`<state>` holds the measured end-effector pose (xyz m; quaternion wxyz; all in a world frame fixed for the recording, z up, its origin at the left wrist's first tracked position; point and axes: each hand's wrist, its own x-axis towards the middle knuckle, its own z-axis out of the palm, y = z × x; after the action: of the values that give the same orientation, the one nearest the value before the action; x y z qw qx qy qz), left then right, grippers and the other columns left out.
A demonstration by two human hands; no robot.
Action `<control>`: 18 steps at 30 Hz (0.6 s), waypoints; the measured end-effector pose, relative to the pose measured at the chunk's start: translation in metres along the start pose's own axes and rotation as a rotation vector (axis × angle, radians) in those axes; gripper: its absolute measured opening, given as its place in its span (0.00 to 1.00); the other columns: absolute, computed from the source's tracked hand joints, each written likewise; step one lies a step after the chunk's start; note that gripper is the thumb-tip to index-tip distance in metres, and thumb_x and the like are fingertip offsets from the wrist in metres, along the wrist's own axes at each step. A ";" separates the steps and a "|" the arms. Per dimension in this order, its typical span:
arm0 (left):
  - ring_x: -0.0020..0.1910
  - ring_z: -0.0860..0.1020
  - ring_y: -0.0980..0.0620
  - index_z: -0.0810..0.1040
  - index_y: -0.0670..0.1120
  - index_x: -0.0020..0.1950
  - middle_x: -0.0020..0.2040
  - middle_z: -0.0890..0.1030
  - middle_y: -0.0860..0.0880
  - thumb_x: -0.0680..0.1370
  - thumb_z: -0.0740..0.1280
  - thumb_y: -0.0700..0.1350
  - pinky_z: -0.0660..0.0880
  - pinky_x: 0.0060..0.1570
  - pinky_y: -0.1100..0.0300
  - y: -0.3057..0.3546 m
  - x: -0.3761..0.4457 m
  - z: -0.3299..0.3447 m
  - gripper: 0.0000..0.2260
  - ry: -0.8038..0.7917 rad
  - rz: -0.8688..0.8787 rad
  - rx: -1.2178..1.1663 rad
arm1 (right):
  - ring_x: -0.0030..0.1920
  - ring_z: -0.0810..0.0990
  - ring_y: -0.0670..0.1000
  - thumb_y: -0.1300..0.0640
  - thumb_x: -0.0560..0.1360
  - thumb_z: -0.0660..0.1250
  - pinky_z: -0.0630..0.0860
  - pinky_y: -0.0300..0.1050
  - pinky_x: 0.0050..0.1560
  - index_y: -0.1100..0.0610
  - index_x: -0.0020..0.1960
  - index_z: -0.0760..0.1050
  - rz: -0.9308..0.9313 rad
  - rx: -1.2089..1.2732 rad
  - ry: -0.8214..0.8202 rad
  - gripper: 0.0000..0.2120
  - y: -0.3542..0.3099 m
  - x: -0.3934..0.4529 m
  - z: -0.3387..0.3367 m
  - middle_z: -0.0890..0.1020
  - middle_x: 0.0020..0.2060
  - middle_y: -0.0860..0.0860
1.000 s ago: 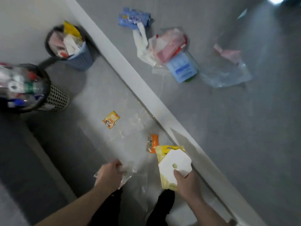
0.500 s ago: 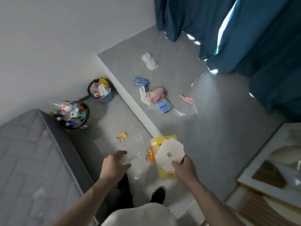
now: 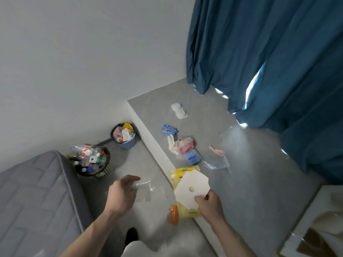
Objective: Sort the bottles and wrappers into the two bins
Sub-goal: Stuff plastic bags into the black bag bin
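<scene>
Looking down through the head camera, the left hand (image 3: 121, 194) hangs over the lower grey floor at about 7 o'clock, its fingers curled round a crumpled clear plastic wrapper (image 3: 143, 188) that trails off to its right. The right hand (image 3: 208, 205) sits at 5 o'clock, thumb and fingers pinching a flat white card with a round hole (image 3: 192, 190) together with a yellow plastic packet (image 3: 182, 212) behind it; an orange wrapper (image 3: 173, 217) shows just left of the packet's lower edge, though whether the hand holds it too cannot be told. At 9 o'clock, near the corner of a grey quilted mattress (image 3: 33, 193), stands a round black mesh bin (image 3: 104, 168) heaped with clear plastic bottles (image 3: 87, 154). Beyond it, toward 11 o'clock against the white wall (image 3: 74, 62), a small blue bin (image 3: 128, 143) is filled with crumpled wrappers (image 3: 123, 133). On the raised grey platform (image 3: 213, 112) at 12 to 1 o'clock more litter lies loose: a blue packet (image 3: 168, 129), a pile of red, white and blue wrappers (image 3: 185, 149), a clear plastic bag (image 3: 216, 161) and a white plastic piece (image 3: 179, 110). Dark teal curtains (image 3: 269, 62) hang at 2 o'clock.
</scene>
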<state>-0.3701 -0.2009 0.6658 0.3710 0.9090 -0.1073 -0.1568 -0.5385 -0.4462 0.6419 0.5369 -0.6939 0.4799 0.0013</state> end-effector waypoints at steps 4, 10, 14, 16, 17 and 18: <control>0.37 0.82 0.61 0.82 0.64 0.47 0.44 0.84 0.66 0.72 0.71 0.37 0.79 0.41 0.57 -0.017 0.029 -0.046 0.19 0.008 -0.008 -0.103 | 0.44 0.83 0.49 0.63 0.71 0.70 0.75 0.42 0.39 0.52 0.49 0.82 -0.031 0.003 0.007 0.10 -0.041 0.012 0.038 0.85 0.43 0.47; 0.49 0.83 0.60 0.83 0.55 0.51 0.47 0.85 0.58 0.73 0.72 0.39 0.75 0.49 0.63 -0.057 0.078 -0.117 0.12 -0.009 -0.019 -0.102 | 0.47 0.83 0.51 0.65 0.71 0.70 0.74 0.43 0.41 0.53 0.49 0.82 -0.081 0.043 0.002 0.11 -0.102 0.027 0.111 0.85 0.43 0.47; 0.44 0.82 0.63 0.81 0.58 0.46 0.41 0.85 0.61 0.74 0.72 0.39 0.75 0.45 0.62 -0.056 0.104 -0.151 0.13 0.008 -0.016 -0.121 | 0.48 0.82 0.48 0.65 0.73 0.69 0.74 0.41 0.39 0.51 0.51 0.81 -0.083 0.087 -0.015 0.12 -0.132 0.027 0.137 0.85 0.46 0.45; 0.42 0.81 0.66 0.81 0.57 0.46 0.41 0.84 0.65 0.75 0.71 0.38 0.76 0.41 0.67 -0.051 0.114 -0.160 0.12 -0.001 -0.001 -0.165 | 0.49 0.81 0.48 0.65 0.74 0.69 0.74 0.41 0.38 0.50 0.52 0.81 -0.086 0.104 -0.032 0.12 -0.143 0.028 0.144 0.85 0.47 0.46; 0.41 0.81 0.67 0.81 0.56 0.47 0.42 0.83 0.68 0.76 0.71 0.38 0.74 0.39 0.72 -0.049 0.120 -0.162 0.11 -0.003 0.007 -0.181 | 0.49 0.81 0.47 0.66 0.74 0.69 0.74 0.40 0.37 0.50 0.51 0.80 -0.090 0.114 -0.038 0.12 -0.148 0.030 0.146 0.84 0.47 0.46; 0.41 0.80 0.68 0.82 0.55 0.48 0.41 0.82 0.69 0.76 0.71 0.38 0.73 0.37 0.74 -0.047 0.126 -0.163 0.10 -0.002 0.014 -0.189 | 0.48 0.81 0.47 0.66 0.74 0.68 0.73 0.40 0.37 0.50 0.51 0.80 -0.093 0.120 -0.037 0.12 -0.153 0.033 0.149 0.85 0.47 0.46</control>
<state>-0.1901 -0.1022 0.7170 0.4559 0.8691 -0.0987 -0.1643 -0.3418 -0.3631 0.6760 0.5859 -0.6817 0.4364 -0.0394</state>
